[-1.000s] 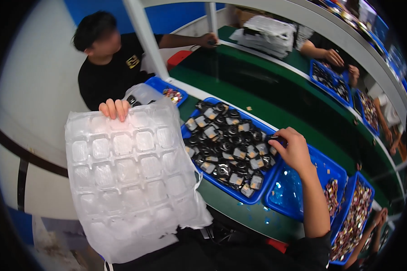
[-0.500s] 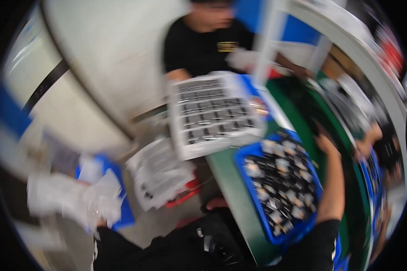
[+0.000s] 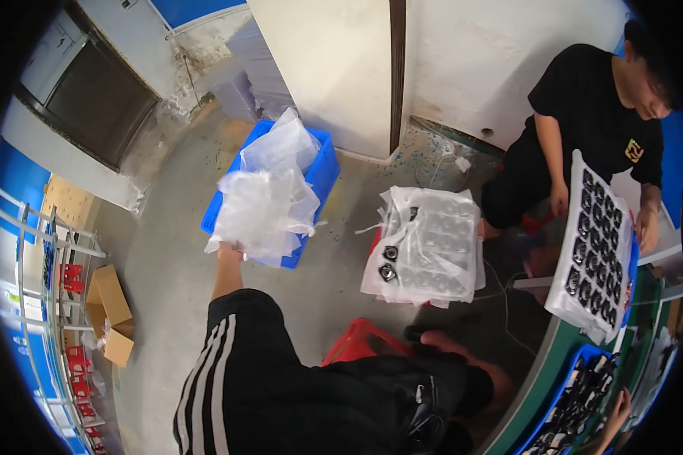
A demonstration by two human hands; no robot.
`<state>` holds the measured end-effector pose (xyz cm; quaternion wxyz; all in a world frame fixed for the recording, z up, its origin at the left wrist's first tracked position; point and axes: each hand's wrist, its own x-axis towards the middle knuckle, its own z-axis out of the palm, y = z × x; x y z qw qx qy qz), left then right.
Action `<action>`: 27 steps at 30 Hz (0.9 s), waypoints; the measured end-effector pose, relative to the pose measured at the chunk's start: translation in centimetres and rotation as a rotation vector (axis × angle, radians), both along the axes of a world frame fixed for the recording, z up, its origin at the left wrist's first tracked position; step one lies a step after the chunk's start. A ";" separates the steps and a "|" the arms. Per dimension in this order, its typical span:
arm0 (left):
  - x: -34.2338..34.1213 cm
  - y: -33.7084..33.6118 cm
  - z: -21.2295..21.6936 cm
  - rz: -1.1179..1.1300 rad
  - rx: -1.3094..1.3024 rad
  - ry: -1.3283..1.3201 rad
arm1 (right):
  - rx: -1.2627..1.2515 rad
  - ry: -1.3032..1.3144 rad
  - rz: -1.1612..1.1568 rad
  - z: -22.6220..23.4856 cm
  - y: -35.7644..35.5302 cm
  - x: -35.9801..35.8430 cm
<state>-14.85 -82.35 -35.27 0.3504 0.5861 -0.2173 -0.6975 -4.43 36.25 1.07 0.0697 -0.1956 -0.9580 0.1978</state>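
Note:
My left arm reaches down to the floor at centre left. My left hand [image 3: 231, 249] is closed on a crumpled, translucent white plastic bag [image 3: 258, 216], which covers most of its fingers. The bag hangs over a blue bin [image 3: 323, 171], where more white plastic [image 3: 281, 144] lies. Far off at the lower right rim, my right hand [image 3: 620, 412] is partly in view beside a blue tray [image 3: 548, 418] of small black parts [image 3: 573, 406]. Its fingers look stretched out, with nothing visible in them.
A stack of bagged trays [image 3: 432, 243] stands beside a red stool [image 3: 353, 341]. At right, a seated co-worker [image 3: 584, 114] holds a white tray of black parts [image 3: 596, 250] by the green table [image 3: 542, 360]. A cardboard box [image 3: 110, 303] and a rack [image 3: 34, 296] stand left.
My view has swung left, bringing the blue bin toward the middle and the table to the right rim. My left hand still holds white plastic, now over the bin.

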 end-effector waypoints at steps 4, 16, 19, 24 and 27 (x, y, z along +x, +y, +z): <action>-4.2 -0.9 -2.7 -0.026 -0.057 -0.048 | -0.011 0.018 -0.003 2.2 -9.6 1.8; -10.4 25.6 6.3 -1.148 -1.229 -0.167 | 0.424 0.060 -0.063 4.4 -27.2 1.8; -10.0 36.5 9.5 -1.208 -1.500 -0.116 | 0.181 0.274 -0.087 5.3 -36.5 -1.5; -11.6 41.4 7.8 -1.577 -1.480 -0.528 | -0.101 -0.105 0.498 0.7 -52.5 -11.5; -12.9 43.7 7.1 -1.407 -1.468 -0.339 | -0.234 -0.160 0.546 -6.4 -53.1 -13.8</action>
